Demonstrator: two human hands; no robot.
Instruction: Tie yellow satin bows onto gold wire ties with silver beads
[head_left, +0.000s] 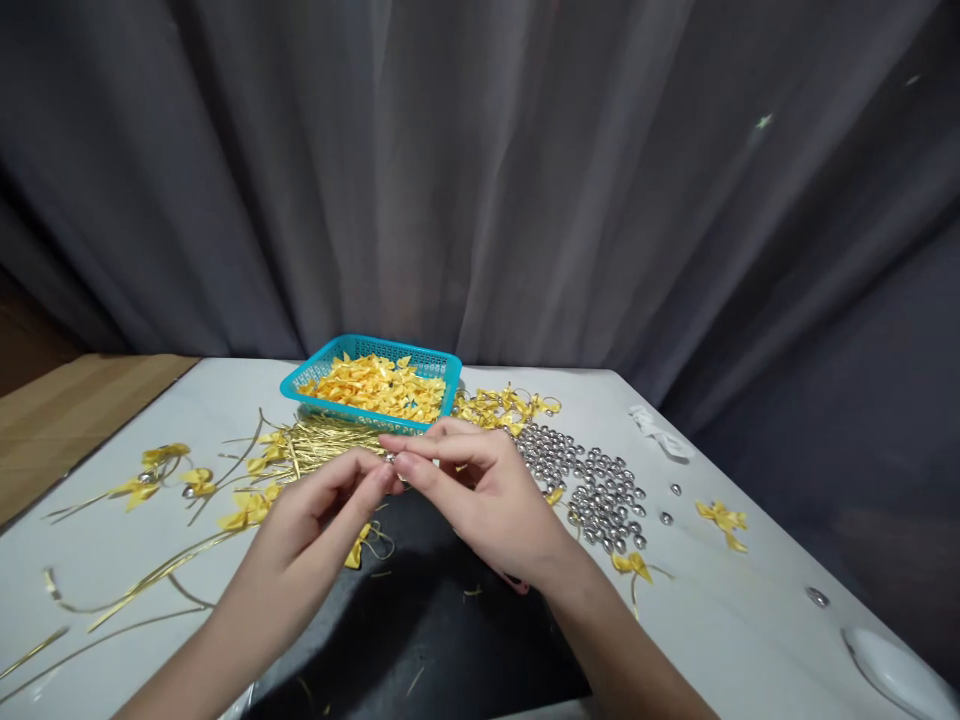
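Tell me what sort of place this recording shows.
Probably a small craft or hand-assembly workspace: a white table by a dark curtain holds a turquoise basket of yellow ribbon pieces, with loose silvery beads and gold strands spread nearby.

Dark grey curtain (480,180) in folds behind a white table (739,625), brown cardboard (75,415) leftward
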